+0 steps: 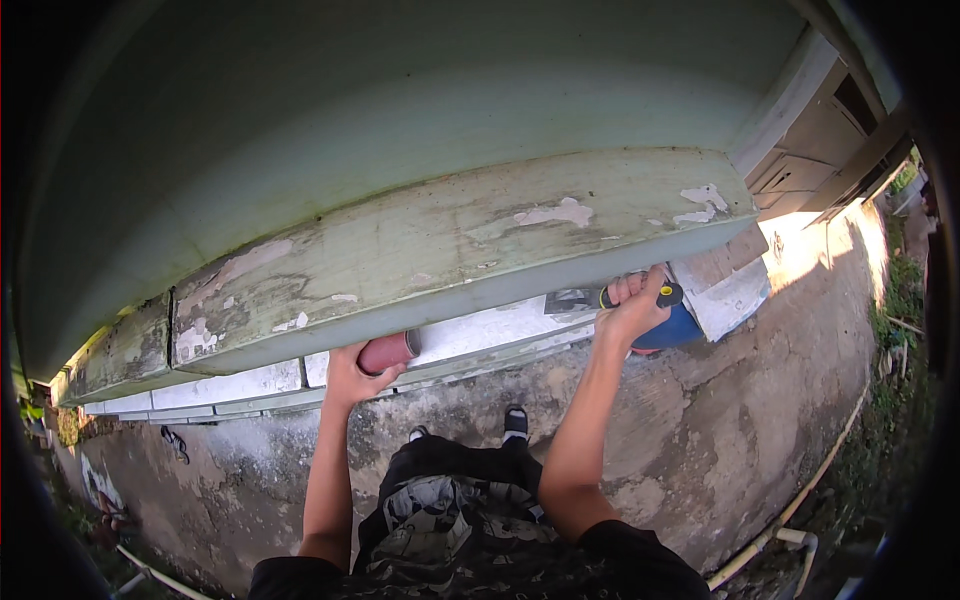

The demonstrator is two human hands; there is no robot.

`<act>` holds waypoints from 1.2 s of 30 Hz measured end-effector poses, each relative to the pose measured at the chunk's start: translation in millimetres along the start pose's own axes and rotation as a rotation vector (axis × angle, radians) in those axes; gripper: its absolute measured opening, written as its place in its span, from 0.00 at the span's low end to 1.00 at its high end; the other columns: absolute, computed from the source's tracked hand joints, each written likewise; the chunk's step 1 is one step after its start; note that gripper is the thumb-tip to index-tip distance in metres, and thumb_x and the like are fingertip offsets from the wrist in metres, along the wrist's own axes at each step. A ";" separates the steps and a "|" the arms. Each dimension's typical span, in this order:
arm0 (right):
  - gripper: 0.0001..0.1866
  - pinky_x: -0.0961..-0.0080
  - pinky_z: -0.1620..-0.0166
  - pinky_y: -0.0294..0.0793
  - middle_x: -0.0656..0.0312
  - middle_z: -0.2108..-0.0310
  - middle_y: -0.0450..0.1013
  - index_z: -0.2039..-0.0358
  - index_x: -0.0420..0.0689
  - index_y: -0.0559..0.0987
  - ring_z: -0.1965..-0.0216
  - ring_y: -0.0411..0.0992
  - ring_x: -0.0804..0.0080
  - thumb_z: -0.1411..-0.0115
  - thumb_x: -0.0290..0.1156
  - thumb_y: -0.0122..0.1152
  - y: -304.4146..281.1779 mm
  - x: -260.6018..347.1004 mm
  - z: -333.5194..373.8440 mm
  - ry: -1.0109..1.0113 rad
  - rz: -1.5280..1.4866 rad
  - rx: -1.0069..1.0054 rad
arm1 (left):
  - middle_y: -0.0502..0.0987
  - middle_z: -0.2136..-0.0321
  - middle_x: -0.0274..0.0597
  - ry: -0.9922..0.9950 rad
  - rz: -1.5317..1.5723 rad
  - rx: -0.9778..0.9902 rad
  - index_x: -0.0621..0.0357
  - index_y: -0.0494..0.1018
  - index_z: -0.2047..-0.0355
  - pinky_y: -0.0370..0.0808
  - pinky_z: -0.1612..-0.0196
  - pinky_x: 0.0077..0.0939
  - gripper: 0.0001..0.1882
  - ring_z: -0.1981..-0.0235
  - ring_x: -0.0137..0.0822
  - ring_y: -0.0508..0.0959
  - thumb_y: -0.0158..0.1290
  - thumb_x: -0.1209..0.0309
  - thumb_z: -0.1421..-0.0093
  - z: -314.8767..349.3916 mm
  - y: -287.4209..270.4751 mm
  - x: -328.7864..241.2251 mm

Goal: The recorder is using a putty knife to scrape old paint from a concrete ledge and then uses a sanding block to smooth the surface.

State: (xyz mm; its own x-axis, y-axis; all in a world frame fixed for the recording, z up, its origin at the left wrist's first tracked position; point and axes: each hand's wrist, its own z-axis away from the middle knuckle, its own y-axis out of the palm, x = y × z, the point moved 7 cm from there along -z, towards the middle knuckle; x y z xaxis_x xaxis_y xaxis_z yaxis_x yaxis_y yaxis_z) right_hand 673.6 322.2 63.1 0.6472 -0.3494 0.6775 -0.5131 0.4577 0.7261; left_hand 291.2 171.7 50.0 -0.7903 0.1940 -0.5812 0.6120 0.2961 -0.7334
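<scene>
My left hand (352,378) is wrapped round a roll of red sandpaper (388,352), just below the front edge of a peeling pale green ledge (450,235). Its hollow end points right. To the right, my right hand (635,310) grips the black and yellow handle of a putty knife (669,295). A flat grey piece (570,301), which looks like its blade, lies against the white-coated lower step (480,328). The ledge overhangs part of that step.
A blue rounded object (675,329) sits beside my right hand, next to a whitish sheet (710,300). Above the ledge rises a green wall (420,100). I stand on stained concrete (700,430). A pale pipe (800,500) runs along the right, by plants. Sandals (175,444) lie at the left.
</scene>
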 end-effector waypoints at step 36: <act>0.14 0.83 0.84 0.48 0.70 0.82 0.62 0.64 0.44 0.64 0.86 0.54 0.86 0.33 0.35 0.60 9.8 -35.5 18.8 -0.032 0.053 -0.061 | 0.81 0.55 0.53 -0.086 0.051 0.037 0.58 0.79 0.52 0.70 0.42 0.43 0.34 0.50 0.53 0.77 0.72 0.58 0.60 0.2 -0.4 0.2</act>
State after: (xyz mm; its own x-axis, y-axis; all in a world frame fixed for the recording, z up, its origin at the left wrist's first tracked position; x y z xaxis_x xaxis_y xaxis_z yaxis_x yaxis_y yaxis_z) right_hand 635.0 323.8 48.4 0.6015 -0.3489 0.7187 -0.5101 0.5246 0.6816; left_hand 290.7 171.5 50.1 -0.7539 0.1268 -0.6446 0.6530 0.2526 -0.7140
